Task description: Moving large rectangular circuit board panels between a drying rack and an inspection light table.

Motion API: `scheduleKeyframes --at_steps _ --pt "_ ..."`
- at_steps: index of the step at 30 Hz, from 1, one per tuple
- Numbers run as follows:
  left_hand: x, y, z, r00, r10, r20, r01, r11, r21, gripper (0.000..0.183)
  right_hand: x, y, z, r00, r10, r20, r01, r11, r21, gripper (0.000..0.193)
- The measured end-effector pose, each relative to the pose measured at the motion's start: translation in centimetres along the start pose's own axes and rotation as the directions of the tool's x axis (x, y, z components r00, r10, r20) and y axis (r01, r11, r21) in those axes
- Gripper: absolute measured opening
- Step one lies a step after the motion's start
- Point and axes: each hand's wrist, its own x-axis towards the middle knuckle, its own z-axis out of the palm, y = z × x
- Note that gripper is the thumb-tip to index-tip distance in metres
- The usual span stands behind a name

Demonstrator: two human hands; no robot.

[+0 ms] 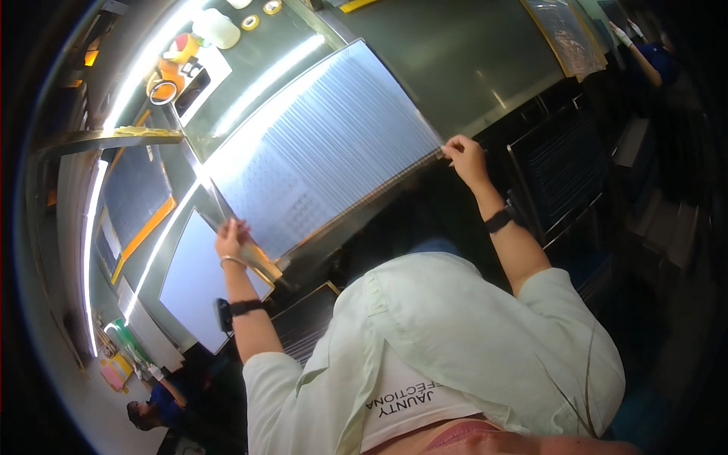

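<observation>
Head view | left hand [231, 236] pinched the near-left corner and right hand [464, 155] the near-right corner of a large ribbed sheet [326, 152], lying tilted over the steel table [455, 61] | risk: corner-only grips could let it sag, buckle or slide off.

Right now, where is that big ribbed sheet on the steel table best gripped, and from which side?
Probably by its two near corners, from the person's side of the table. The sheet is wide, thin and lies flat, so only its edges offer a pinch. The left hand already pinches the near left corner and the right hand the near right one, spread across its full width, which should limit sagging.
</observation>
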Motion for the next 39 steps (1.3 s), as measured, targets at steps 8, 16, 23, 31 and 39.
scheduleKeyframes --at_steps 8,16,23,31,39 --pt "3.6 6.6 3.8 0.975 0.202 0.095 -0.211 0.973 0.093 0.020 1.4 2.3 0.8 0.975 -0.164 -0.152 0.118 0.955 -0.273 0.014" --pt "5.6 6.7 3.7 0.986 0.119 0.118 -0.134 0.982 0.133 0.025 1.7 2.2 1.7 0.949 -0.262 -0.178 0.203 0.934 -0.294 0.015" --pt "12.1 5.6 6.3 0.966 0.250 -0.060 -0.222 0.930 0.292 0.062 1.4 3.1 0.7 0.924 -0.359 -0.134 0.290 0.884 -0.365 0.014" --pt "9.6 6.5 8.1 0.845 0.461 -0.272 -0.177 0.720 0.671 0.052 1.0 2.8 0.8 0.952 -0.298 -0.076 0.252 0.898 -0.361 0.016" --pt "8.6 6.6 8.0 0.891 0.405 -0.206 -0.066 0.564 0.823 0.046 1.5 2.5 1.0 0.958 -0.278 -0.062 0.234 0.893 -0.385 0.016"
